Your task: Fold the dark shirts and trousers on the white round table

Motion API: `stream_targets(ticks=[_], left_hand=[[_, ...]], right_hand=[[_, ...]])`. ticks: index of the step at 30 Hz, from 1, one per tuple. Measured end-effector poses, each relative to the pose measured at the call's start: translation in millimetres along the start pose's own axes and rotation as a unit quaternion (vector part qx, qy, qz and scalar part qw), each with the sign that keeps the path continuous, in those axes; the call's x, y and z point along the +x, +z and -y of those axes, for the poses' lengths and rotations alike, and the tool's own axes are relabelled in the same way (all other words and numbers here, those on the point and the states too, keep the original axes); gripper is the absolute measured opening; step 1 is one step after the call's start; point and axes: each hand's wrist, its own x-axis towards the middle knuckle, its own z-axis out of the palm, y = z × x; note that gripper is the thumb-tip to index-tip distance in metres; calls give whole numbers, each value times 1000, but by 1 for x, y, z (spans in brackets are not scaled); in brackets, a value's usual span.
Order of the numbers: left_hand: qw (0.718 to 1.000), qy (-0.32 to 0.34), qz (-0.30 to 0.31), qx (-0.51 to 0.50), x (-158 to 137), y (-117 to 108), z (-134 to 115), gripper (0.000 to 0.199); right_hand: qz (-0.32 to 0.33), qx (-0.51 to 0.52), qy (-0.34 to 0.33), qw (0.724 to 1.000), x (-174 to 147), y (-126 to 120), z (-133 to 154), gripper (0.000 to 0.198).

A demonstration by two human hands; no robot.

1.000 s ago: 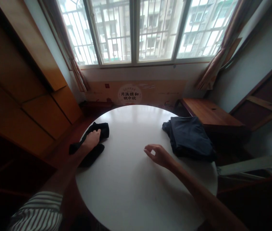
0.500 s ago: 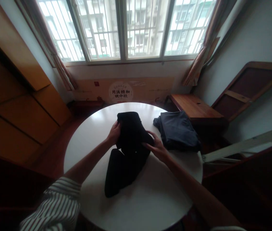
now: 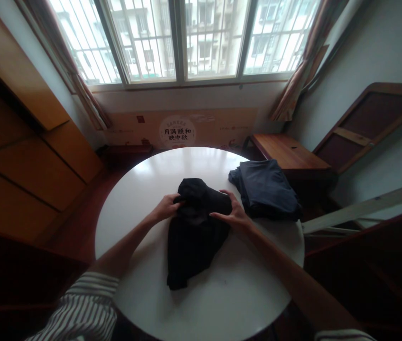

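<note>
A black garment [image 3: 196, 251] lies partly folded on the round white table [image 3: 133, 293], its upper part bunched and its lower part spread toward me. I cannot make out what kind of garment it is. My left hand [image 3: 168, 207] is closed on the cloth at the upper left side. On the right, my right hand [image 3: 235, 214] has its thumb and fingers on either side of the bunched cloth, gripping it. Beside that hand, at the table's right, rests a stack of folded dark clothes [image 3: 267, 187], the top one dark grey-blue.
Behind the table's right edge stands a low wooden table [image 3: 286, 151]. A pale bar [image 3: 364, 208] comes close to the table's right rim. Wooden cabinets [image 3: 26, 166] line the left, and a barred window [image 3: 208, 42] fills the far wall.
The garment's raised upper part has come down and folded over toward me, now lower and more bunched. My left hand has moved slightly lower with it; my right hand stays at the right side.
</note>
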Motion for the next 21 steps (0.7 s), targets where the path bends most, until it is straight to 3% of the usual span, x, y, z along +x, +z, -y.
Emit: stream_targets(ticks=[2, 4, 6, 8, 10, 13, 16, 19, 21], left_hand=[[980, -14, -48, -192, 3, -2, -1, 26], [936, -14, -96, -338, 3, -5, -5, 27], [908, -3, -117, -401, 0, -8, -11, 30], [906, 24, -104, -410, -3, -10, -16, 35], [929, 64, -79, -355, -5, -11, -18, 41], [981, 122, -110, -107, -3, -10, -11, 54], [968, 153, -161, 117, 1, -10, 4, 62], [970, 118, -122, 176, 5, -9, 17, 72], [979, 92, -70, 170, 5, -8, 21, 54]], right_hand=[[-14, -11, -6, 1000, 2, 0, -7, 78], [-30, -8, 1, 1000, 4, 0, -14, 70], [-37, -21, -2, 999, 6, 1, -19, 55], [-24, -56, -23, 998, 6, 2, -21, 41], [1, -86, -43, 995, 7, 2, -21, 34], [20, -92, -45, 995, 8, 2, -22, 32], [29, -81, -44, 995, 9, 0, -22, 29], [78, -53, -47, 994, 9, 0, -19, 27], [106, -36, -47, 993, 8, 0, -17, 26]])
